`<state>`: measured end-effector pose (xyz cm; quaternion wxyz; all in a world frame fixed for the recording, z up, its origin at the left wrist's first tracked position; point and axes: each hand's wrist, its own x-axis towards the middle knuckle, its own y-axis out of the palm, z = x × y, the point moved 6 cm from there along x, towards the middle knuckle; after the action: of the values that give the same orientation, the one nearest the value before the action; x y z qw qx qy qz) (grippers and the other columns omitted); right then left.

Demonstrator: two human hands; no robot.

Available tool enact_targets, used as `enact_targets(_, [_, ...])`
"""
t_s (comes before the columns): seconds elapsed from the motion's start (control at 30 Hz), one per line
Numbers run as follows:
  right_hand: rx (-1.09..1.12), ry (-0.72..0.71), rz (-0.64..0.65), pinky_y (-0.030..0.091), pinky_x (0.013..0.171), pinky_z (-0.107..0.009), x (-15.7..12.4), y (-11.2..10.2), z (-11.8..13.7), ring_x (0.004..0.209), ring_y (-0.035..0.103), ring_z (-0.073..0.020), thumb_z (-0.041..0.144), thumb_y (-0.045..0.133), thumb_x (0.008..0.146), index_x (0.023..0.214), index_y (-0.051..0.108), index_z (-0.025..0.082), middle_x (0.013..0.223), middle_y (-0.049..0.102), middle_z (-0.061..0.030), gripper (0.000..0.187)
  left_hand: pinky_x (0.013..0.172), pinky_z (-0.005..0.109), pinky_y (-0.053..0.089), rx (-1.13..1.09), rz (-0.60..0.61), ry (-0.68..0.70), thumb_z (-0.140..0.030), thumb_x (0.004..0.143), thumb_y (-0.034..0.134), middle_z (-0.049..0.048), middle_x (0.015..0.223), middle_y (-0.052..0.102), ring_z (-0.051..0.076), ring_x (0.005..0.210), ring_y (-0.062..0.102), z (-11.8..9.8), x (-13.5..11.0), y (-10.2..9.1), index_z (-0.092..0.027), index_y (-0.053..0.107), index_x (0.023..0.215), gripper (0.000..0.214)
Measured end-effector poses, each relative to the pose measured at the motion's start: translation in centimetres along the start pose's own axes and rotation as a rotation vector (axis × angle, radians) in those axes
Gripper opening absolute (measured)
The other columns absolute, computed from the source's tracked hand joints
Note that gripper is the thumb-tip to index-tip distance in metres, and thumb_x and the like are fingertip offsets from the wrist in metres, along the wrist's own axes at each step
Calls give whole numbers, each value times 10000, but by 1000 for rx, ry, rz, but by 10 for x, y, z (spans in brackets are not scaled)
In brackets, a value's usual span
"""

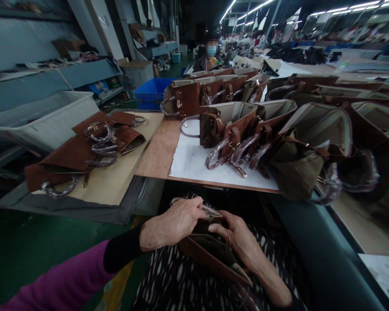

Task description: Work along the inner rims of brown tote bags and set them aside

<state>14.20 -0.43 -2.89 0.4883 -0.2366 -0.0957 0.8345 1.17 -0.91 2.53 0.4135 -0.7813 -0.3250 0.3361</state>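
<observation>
The brown bag lies in my lap, just below the bench. My left hand has its grip closed over the top rim, and my right hand hooks its fingers into the mouth. It seems light, soft and floppy, so the stiffer rim is my best hold.

1. Light is thrown from ceiling tubes far overhead, which are burnt out to white glare.
2. The white sheet on the tabletop is brightly lit.
3. The left hand, right hand and bag below it are left dim, yet sharp.
4. Straight lines are bowed at the edges.
5. The far hall is rendered soft.
</observation>
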Motion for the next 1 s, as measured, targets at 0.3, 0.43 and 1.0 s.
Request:
enact_targets(0.3, [-242,-118,-187,419,717,-304,-3,-8,6,799,562,-197,362,521,793,880,582,209,847,624,-39,186,705,282,410,101,-32,-8,-166,895,338,47,884,548,156,766,519,-2,-6,9,-159,586,821,259])
enact_targets(0.43, [-141,-101,-146,437,745,-296,1,-5,4,819,571,-183,341,510,806,954,564,213,883,631,-25,203,674,291,424,142,-31,-73,-167,889,337,57,818,580,174,737,548,3,-5,2,-148,595,790,277])
enact_targets(1.0, [-121,-208,-125,428,687,-268,25,-8,2,764,575,-175,398,477,839,903,662,205,805,629,-24,275,807,295,383,-113,-385,-162,-140,765,526,44,1016,515,180,937,468,44,-7,-7,-151,511,629,137])
